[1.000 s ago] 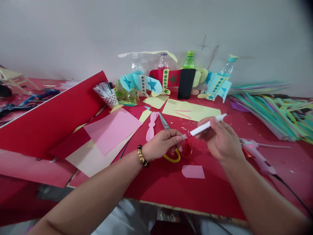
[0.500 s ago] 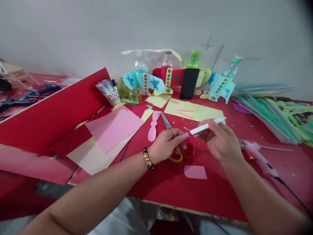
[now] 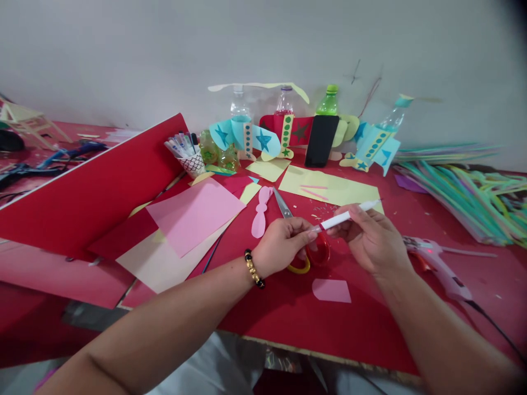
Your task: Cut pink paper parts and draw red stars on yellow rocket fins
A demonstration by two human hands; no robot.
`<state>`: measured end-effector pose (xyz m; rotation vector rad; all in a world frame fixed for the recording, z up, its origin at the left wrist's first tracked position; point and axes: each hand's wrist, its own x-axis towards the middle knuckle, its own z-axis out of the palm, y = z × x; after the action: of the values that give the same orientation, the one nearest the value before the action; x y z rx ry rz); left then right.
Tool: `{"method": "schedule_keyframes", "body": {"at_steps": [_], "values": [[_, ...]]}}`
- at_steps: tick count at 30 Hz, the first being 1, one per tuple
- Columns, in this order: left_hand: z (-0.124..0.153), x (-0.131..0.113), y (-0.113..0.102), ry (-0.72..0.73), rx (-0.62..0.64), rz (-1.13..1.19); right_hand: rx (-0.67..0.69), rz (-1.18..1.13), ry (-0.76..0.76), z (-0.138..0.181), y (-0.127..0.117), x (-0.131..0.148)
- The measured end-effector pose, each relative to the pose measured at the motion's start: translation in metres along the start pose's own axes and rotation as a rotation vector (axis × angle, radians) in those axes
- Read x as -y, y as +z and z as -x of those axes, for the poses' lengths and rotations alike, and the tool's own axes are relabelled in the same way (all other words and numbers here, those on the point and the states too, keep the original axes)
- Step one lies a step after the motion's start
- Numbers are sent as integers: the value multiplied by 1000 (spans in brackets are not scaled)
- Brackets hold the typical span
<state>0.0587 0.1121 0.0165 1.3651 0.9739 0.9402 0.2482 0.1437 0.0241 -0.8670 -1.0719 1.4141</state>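
Now, in the head view, the right hand [image 3: 370, 241] has its grip closed round a slim white plastic marker [image 3: 343, 220], whose end has come up to the pinched fingers of the left hand [image 3: 284, 244]; whether they hold it, I cannot tell. Below lie steel scissors with red and yellow loop handles [image 3: 282, 203] on the red surface [image 3: 288, 323], beside a pink paper bow cut-out [image 3: 260, 211].

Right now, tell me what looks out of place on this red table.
A black phone stands upright among the paper-decorated bottles, the one plain, non-craft thing in that row. Paper snippets also lie scattered beside the scissors.
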Motion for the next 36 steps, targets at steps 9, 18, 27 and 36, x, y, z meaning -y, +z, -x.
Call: {"method": "schedule_keyframes", "body": {"at_steps": [9,18,27,36], "values": [[2,2,3,-28,-33,-5,-7,37,21,2,7,-4],[-2,-7,5,22,-52,100,-101,533,-292,12,5,8],[9,-9,7,214,360,-444,-75,661,-313,6,0,13],[21,-2,22,377,372,-1051,125,677,-96,44,-21,32]]}}
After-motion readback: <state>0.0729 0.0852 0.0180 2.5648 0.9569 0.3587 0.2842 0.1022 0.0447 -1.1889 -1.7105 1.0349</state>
